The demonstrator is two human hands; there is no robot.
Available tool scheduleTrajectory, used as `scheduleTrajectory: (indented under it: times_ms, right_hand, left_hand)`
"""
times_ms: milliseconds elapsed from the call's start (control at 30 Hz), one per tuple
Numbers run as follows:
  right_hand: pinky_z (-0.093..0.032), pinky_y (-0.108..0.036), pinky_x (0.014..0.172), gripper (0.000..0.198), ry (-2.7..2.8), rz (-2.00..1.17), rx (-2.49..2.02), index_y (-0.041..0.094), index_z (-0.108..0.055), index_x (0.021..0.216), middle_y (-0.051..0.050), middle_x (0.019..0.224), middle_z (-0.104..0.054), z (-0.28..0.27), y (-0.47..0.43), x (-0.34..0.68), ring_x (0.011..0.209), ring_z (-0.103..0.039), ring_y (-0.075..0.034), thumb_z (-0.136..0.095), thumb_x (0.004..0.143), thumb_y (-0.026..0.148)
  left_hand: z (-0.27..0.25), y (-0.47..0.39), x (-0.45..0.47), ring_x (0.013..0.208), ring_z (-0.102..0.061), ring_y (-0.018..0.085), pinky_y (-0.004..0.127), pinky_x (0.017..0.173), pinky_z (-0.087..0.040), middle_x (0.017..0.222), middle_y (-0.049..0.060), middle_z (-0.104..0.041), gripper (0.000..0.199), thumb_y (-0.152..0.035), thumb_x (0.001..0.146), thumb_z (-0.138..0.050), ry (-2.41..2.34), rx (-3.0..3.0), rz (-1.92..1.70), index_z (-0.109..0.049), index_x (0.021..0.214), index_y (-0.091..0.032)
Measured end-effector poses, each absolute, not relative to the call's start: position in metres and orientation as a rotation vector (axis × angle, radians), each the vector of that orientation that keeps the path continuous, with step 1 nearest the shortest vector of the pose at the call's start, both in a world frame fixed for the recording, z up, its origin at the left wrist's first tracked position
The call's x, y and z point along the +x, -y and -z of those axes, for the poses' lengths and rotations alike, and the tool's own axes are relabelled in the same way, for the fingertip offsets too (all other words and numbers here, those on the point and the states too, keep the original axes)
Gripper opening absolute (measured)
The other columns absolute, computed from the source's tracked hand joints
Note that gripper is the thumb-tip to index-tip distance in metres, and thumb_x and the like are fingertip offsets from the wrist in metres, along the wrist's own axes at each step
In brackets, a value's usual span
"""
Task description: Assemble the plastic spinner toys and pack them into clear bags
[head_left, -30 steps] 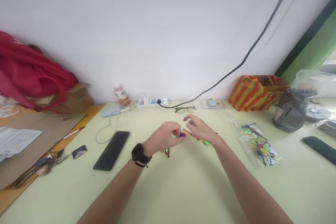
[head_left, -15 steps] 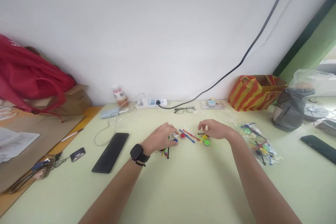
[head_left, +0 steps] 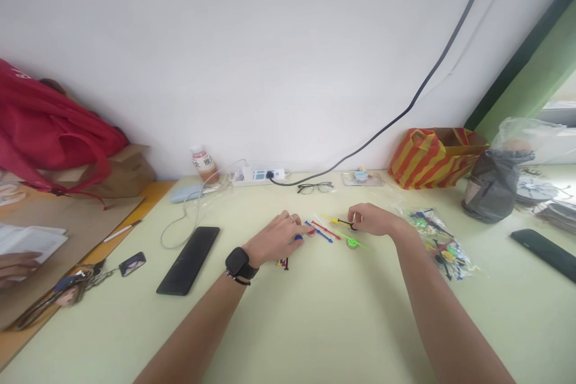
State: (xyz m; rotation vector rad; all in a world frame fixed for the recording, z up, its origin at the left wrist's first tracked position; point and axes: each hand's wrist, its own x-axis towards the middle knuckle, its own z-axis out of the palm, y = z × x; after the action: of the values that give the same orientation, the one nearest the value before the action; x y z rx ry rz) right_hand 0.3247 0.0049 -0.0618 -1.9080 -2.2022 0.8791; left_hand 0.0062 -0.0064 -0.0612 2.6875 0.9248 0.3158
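At frame centre, the right hand (head_left: pixel 372 219) pinches a thin black plastic stick (head_left: pixel 344 222), slanting down rightward; whether the left hand (head_left: pixel 273 240) grips the round blue plastic piece (head_left: pixel 298 237), I cannot tell.

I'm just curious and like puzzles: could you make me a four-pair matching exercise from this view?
1. Smartwatch
2. Shopping bag
3. Eyeglasses
4. Blue arrow

A. lying near the power strip
B. between the left hand and the right hand
C. black, strapped on
D. red and yellow stripes

Pairs: 1-C, 2-D, 3-A, 4-B
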Motion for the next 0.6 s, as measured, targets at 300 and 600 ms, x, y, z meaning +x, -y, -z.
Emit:
scheduleTrajectory:
  times_ms: [300,600]
  right_hand:
    - [-0.043,-0.027,0.061,0.018,2.15,-0.911,-1.939,0.019,-0.067,0.085,-0.007,0.095,-0.071,0.053,-0.002,0.329,0.078,-0.065,-0.02,-0.059,0.074,0.007]
    - [-0.048,-0.027,0.072,0.012,1.909,-1.222,-1.229,0.021,-0.058,0.097,-0.001,0.09,-0.065,0.022,0.015,0.283,0.082,-0.061,-0.016,-0.055,0.085,0.02]
  left_hand:
    - [0.054,0.006,0.003,0.106,-0.057,0.027,0.041,0.097,-0.045,0.117,0.006,-0.065,0.037,-0.025,0.096,-0.061,-0.96,2.674,-0.267,-0.068,0.131,-0.034]
    - [0.035,0.018,0.021,0.106,-0.066,0.023,0.036,0.092,-0.054,0.131,0.007,-0.068,0.041,-0.04,0.097,-0.066,-0.931,2.35,-0.77,-0.061,0.136,-0.029]
